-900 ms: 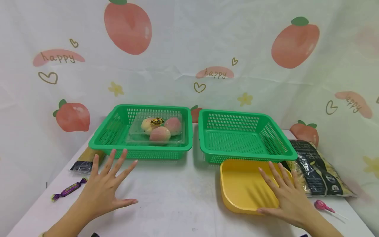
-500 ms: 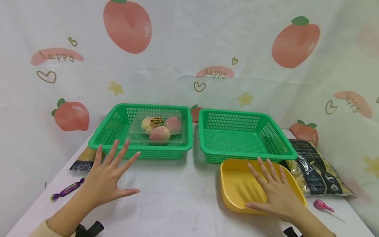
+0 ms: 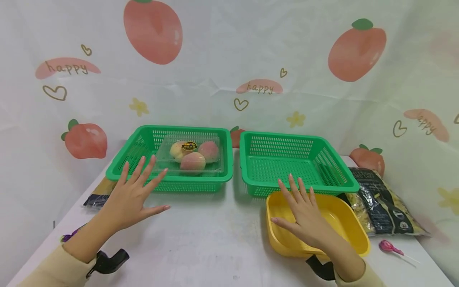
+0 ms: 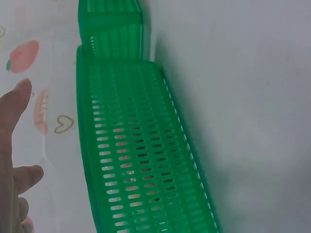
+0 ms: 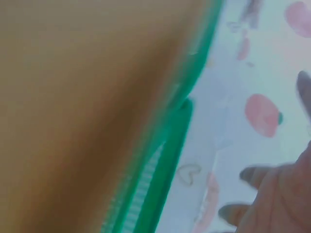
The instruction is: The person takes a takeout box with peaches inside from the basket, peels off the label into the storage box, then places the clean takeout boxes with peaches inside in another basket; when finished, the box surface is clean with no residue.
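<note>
Left hand: the left hand [image 3: 132,195] hovers palm down over the table [image 3: 215,235], fingers straight and spread, grip open and holding nothing; its fingertips reach the near wall of the left green basket [image 3: 122,163].
Right hand: the right hand [image 3: 305,213] is held flat over the yellow tray [image 3: 353,227], fingers straight and fanned toward the right green basket [image 3: 333,167], grip open; whether the palm touches the tray cannot be told.
Yellow tray: lies on the table just in front of the right green basket, near the right edge.
Left green basket: holds a clear box of peaches [image 3: 191,155].
Table: white; a dark bag of pasta [image 3: 385,205] and a pink lollipop [image 3: 389,247] lie to the right of the tray, a purple candy [image 3: 68,237] and another packet [image 3: 98,195] lie at the left.
Room: a pale cloth printed with peaches, hearts and the word "happy" hangs behind the table.
</note>
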`<act>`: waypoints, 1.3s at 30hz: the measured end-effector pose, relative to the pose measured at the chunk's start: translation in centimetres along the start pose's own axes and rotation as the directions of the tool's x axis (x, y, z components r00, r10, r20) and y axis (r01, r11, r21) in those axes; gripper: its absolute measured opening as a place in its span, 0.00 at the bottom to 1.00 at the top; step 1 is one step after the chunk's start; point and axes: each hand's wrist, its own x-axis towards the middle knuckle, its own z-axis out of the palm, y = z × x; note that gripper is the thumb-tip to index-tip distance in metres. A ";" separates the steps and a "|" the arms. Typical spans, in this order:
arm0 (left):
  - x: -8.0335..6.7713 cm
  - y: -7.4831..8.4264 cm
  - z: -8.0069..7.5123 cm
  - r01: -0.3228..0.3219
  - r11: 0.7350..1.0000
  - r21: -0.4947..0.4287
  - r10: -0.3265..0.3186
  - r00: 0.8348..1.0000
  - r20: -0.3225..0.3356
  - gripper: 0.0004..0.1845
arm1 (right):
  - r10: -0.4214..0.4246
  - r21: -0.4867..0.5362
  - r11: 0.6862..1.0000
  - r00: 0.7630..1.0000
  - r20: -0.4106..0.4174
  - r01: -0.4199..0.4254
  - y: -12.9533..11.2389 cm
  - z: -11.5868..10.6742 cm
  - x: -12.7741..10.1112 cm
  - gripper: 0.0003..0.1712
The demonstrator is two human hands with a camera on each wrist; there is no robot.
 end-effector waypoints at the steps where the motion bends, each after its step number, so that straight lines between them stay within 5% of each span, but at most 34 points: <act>1: 0.2 -0.2 0.0 0.009 1.000 -0.010 -0.009 1.000 0.011 0.47 | 0.000 0.021 1.000 1.000 -0.001 0.000 -0.3 -0.1 0.4 0.50; 11: 2.9 -1.8 0.5 0.174 0.975 -0.139 -0.152 0.976 0.159 0.41 | -0.007 0.183 0.983 1.000 0.027 0.002 -4.0 -0.1 3.4 0.46; 20: 5.2 -3.5 -0.2 0.301 0.920 -0.252 -0.236 0.937 0.257 0.41 | -0.024 0.339 0.941 0.997 0.071 -0.001 -6.6 0.5 6.2 0.44; 28: 7.0 -5.3 -0.4 0.381 0.869 -0.315 -0.268 0.899 0.347 0.42 | 0.005 0.505 0.861 0.994 0.112 -0.061 -7.9 0.5 10.8 0.42; 39: 8.9 -6.6 -0.5 0.457 0.815 -0.356 -0.283 0.851 0.443 0.43 | 0.147 0.664 0.704 0.966 0.211 -0.252 -8.3 0.3 17.4 0.39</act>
